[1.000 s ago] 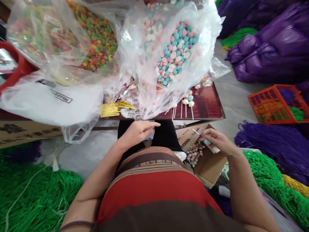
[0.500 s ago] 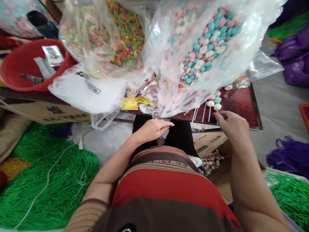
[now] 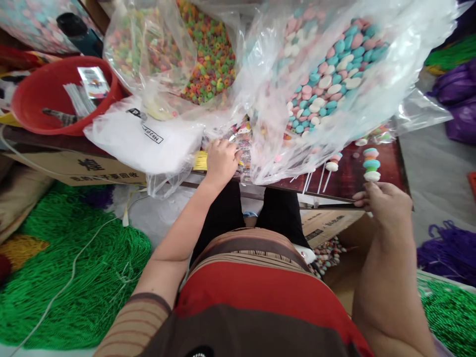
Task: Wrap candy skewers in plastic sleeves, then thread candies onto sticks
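Observation:
My right hand (image 3: pixel 386 199) is closed in a pinch on the stick below a candy skewer (image 3: pixel 372 165). Pink, blue, green and white sweets are stacked on it, and it lies along the table's right side. My left hand (image 3: pixel 222 161) reaches over small printed plastic bags (image 3: pixel 244 148), its bent fingers resting on them and slightly apart; I see no object in its grasp. Yellow twist ties (image 3: pixel 200 160) stick out from under this hand. Between the hands, another candy skewer (image 3: pixel 332 162) and several white sticks (image 3: pixel 308 182) lie at the table edge.
A big clear bag of pastel sweets (image 3: pixel 327 84) and a bag of ring-shaped sweets (image 3: pixel 211 59) fill the back. At left are a red basin (image 3: pixel 33 106) and white printed bags (image 3: pixel 137 144). Green strands (image 3: pixel 85 282) lie on the floor, a cardboard box (image 3: pixel 104 171) under the table.
My left hand has moved from above my lap, up and left onto the printed bags. The right hand has drawn one candy skewer rightward, away from the other. The view has shifted slightly.

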`<state>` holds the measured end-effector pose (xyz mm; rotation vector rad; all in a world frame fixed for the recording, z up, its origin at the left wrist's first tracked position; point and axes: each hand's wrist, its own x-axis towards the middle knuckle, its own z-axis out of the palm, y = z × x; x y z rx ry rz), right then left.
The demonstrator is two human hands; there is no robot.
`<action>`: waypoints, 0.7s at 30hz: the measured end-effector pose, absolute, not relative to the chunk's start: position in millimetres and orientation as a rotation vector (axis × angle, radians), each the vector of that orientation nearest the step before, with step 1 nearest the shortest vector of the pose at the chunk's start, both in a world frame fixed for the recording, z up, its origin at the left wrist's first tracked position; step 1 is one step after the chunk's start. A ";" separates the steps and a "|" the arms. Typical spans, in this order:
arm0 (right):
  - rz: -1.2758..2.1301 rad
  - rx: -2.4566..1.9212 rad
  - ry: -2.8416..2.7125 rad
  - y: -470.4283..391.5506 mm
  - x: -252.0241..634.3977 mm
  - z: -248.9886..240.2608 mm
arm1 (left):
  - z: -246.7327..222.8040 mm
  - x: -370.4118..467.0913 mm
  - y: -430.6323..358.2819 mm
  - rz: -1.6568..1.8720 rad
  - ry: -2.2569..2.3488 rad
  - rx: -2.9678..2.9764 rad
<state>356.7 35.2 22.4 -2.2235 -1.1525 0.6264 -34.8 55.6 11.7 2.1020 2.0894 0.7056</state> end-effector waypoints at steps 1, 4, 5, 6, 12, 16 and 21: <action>0.716 -2.152 -0.972 32.0 353.5 25.6 | 8.8 -33.2 65.5 0.668 2.138 2.087; 0.885 -1.900 -0.617 22.3 341.0 36.5 | 1.4 -25.8 87.1 0.539 2.198 2.084; 0.879 -1.828 -0.614 19.3 336.8 39.9 | -0.1 -23.5 91.4 0.504 2.211 2.080; 0.880 -1.765 -0.624 16.5 332.6 42.7 | -1.2 -21.9 94.6 0.478 2.221 2.074; 1.176 -1.438 -0.791 7.7 297.2 51.4 | -6.0 -28.0 99.2 0.613 2.234 2.076; 1.392 -1.208 -0.868 20.9 255.5 53.3 | -6.6 -32.4 88.4 0.919 2.026 2.369; 1.563 -1.174 -0.880 58.0 209.9 57.9 | 6.9 -22.0 60.9 1.145 1.586 2.777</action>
